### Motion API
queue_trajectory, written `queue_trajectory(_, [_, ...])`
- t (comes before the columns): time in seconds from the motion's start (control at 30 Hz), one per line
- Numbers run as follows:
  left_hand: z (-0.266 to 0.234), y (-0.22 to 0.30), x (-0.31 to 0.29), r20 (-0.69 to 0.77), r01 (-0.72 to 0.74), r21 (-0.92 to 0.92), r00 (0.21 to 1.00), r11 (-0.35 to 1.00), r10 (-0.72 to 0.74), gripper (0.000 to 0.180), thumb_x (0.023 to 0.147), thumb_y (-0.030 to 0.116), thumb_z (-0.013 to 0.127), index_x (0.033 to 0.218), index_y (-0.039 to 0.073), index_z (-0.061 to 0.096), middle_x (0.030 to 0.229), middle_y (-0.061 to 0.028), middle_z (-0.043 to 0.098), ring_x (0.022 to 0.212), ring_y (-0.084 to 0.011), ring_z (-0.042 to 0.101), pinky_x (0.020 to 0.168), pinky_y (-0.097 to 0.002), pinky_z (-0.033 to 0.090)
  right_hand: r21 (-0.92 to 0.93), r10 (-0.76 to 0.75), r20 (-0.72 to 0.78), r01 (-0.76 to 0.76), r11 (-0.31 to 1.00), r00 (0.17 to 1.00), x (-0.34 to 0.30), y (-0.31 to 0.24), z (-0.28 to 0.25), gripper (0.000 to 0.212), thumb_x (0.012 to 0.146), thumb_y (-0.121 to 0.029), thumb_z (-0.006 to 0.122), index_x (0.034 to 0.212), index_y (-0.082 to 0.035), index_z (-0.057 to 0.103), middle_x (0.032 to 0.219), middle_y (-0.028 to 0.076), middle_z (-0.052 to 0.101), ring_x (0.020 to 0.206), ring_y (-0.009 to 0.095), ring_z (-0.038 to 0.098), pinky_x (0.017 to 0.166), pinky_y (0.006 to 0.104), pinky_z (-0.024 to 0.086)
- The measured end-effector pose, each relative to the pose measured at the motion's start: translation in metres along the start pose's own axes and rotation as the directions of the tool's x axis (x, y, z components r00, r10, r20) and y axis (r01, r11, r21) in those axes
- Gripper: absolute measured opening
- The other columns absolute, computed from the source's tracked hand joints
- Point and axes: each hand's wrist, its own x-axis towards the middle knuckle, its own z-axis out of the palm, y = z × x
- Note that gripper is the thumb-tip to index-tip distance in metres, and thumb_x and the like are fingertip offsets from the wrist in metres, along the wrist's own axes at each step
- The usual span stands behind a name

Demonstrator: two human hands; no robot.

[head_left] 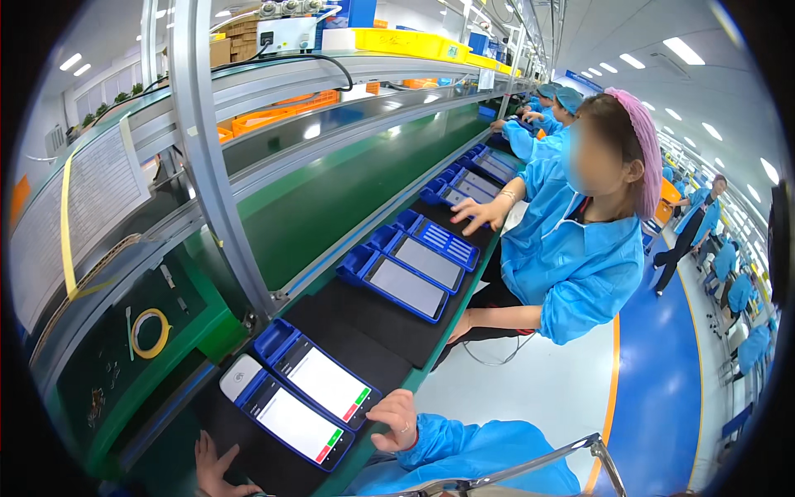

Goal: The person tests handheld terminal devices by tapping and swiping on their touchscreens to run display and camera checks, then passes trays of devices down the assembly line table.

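Two blue handheld payment terminals lie side by side on a black mat, both with lit white screens and red and green buttons. The nearer terminal (290,421) has a white rounded top; the farther terminal (321,377) has an open blue compartment at its top. My left hand (217,470) rests on the mat beside the nearer terminal, fingers apart and holding nothing. At the lower right corner of the farther terminal is my right hand (394,420), its fingers loosely curled, with nothing visible in them. Whether it touches the terminal I cannot tell.
More terminals (407,286) with dark screens lie farther along the bench, by a co-worker's hand (484,214). A green conveyor belt (331,178) runs behind a metal post (207,157). A yellow tape roll (151,333) sits in a green tray (74,377) at left.
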Motion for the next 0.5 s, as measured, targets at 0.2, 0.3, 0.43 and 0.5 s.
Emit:
queue_trajectory(0.2, [-0.010, 0.008, 0.006, -0.106, -0.191, 0.034, 0.975, 0.981, 0.194, 0.083, 0.053, 0.043, 0.082, 0.126, 0.015, 0.055, 0.131, -0.0361, 0.036, 0.127, -0.0496, 0.029, 0.106, -0.0552, 0.024, 0.047, -0.036, 0.009, 0.036, 0.998, 0.999, -0.005, 0.003, 0.001, 0.028, 0.077, -0.029, 0.062, 0.094, -0.007, 0.060, 0.083, 0.006, 0.061, 0.074, 0.022, 0.056, 0.072, 0.0368, 0.040])
queue_trajectory(0.3, [-0.007, 0.007, 0.010, -0.106, -0.203, 0.037, 0.973, 0.979, 0.206, 0.084, 0.054, 0.044, 0.081, 0.127, 0.014, 0.054, 0.131, -0.0373, 0.035, 0.126, -0.0512, 0.030, 0.105, -0.0563, 0.025, 0.031, -0.059, -0.009, 0.060, 0.998, 0.998, -0.008, 0.004, 0.005, 0.030, 0.082, -0.034, 0.057, 0.093, -0.006, 0.057, 0.086, 0.006, 0.063, 0.074, 0.021, 0.057, 0.072, 0.0383, 0.039])
queue_trajectory(0.43, [-0.006, 0.012, 0.031, -0.084, -0.195, 0.040, 0.977, 0.980, 0.198, 0.083, 0.055, 0.045, 0.081, 0.127, 0.014, 0.054, 0.130, -0.0379, 0.036, 0.125, -0.0520, 0.030, 0.105, -0.0564, 0.025, 0.016, -0.046, -0.057, 0.047, 0.999, 0.997, -0.009, 0.003, 0.015, 0.030, 0.084, -0.034, 0.055, 0.091, -0.005, 0.056, 0.081, 0.005, 0.063, 0.070, 0.020, 0.057, 0.071, 0.0385, 0.039])
queue_trajectory(0.5, [0.005, 0.007, 0.043, -0.140, -0.247, 0.034, 0.958, 0.968, 0.249, 0.086, 0.053, 0.048, 0.081, 0.128, 0.016, 0.053, 0.128, -0.0396, 0.036, 0.124, -0.0543, 0.029, 0.104, -0.0572, 0.025, 0.021, -0.042, -0.054, 0.044, 0.999, 0.998, -0.012, 0.005, 0.021, 0.030, 0.084, -0.035, 0.055, 0.090, -0.005, 0.057, 0.081, 0.005, 0.063, 0.070, 0.020, 0.056, 0.070, 0.0384, 0.039])
